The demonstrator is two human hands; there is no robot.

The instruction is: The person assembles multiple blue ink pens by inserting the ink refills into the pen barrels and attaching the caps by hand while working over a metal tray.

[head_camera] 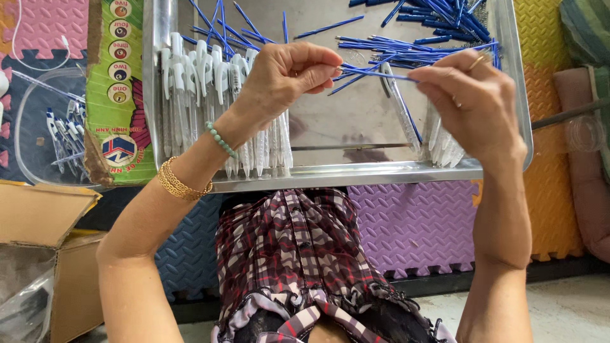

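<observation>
Above a shallow steel tray (495, 166) that lies across the person's lap, the head view shows both hands raised and meeting over its middle. At about eleven o'clock from the picture's centre, the left hand (286, 76) has its fingers (318, 67) pinched shut on one end of a thin blue pen refill (375, 74). At about one o'clock, the right hand (473, 101) closes its own fingertips on the refill's other end, so the refill runs nearly level between the two hands. Under the left wrist, a row of clear pen barrels with white clips (197, 82) lies side by side against the tray's nine o'clock wall. A loose heap of blue refills (432, 25) is spread toward the tray's twelve and one o'clock corner, and a few more clear barrels (445, 149) rest under the right hand. Outside the tray at nine o'clock stands a green carton (117, 95), and beyond it a clear lid holding finished pens (63, 136). An open cardboard box (44, 216) sits at about eight o'clock, on foam floor mats (413, 222).
</observation>
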